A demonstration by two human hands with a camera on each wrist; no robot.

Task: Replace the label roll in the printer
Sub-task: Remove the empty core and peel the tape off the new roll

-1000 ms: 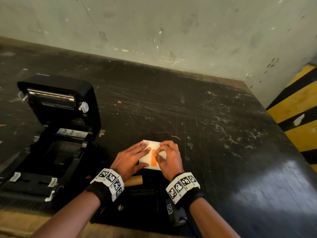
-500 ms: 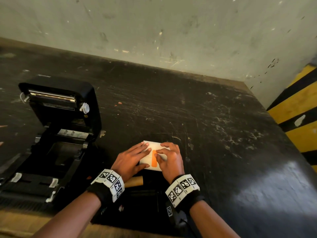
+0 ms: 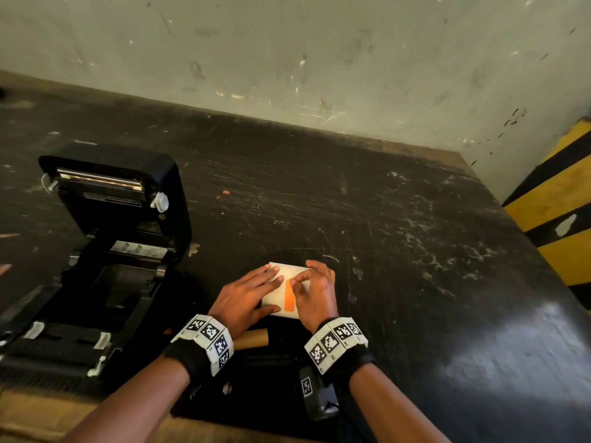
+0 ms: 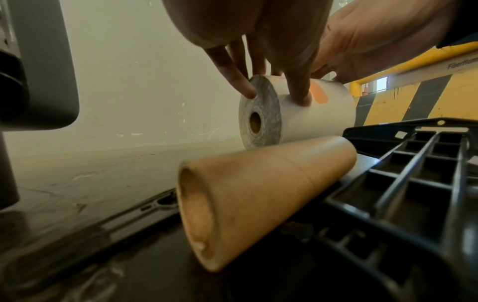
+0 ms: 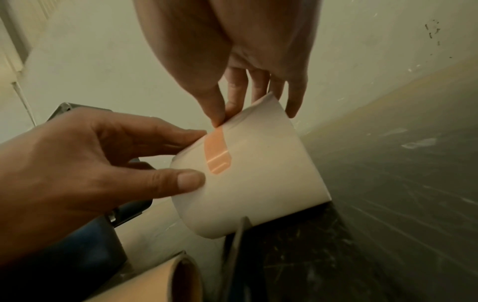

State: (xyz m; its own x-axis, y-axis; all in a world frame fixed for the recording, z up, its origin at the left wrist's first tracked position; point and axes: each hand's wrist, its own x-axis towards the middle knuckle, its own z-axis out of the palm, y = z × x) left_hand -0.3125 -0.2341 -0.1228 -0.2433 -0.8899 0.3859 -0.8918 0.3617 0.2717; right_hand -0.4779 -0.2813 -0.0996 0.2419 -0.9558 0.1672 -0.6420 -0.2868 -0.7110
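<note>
A white label roll (image 3: 289, 270) lies on its side on the black table (image 3: 415, 251), its loose end sealed by an orange tape strip (image 3: 289, 298). My left hand (image 3: 249, 295) holds the roll's left end, fingers over the top and thumb on the near side. The right hand (image 3: 315, 292) pinches at the far end of the orange tape (image 5: 216, 155) with thumb and forefinger, as the right wrist view shows. At the left stands the black printer (image 3: 105, 251), lid open and roll bay empty. An empty brown cardboard core (image 3: 252, 338) lies just behind my wrists.
A black plastic grid part (image 4: 413, 163) lies under my wrists beside the cardboard core (image 4: 258, 190). A pale wall (image 3: 287, 59) closes the table's far side. A yellow-and-black striped barrier (image 3: 559, 203) stands at the right.
Both hands stay on the roll in nearly the same place. The right fingertips shift only slightly at the tape's far end.
</note>
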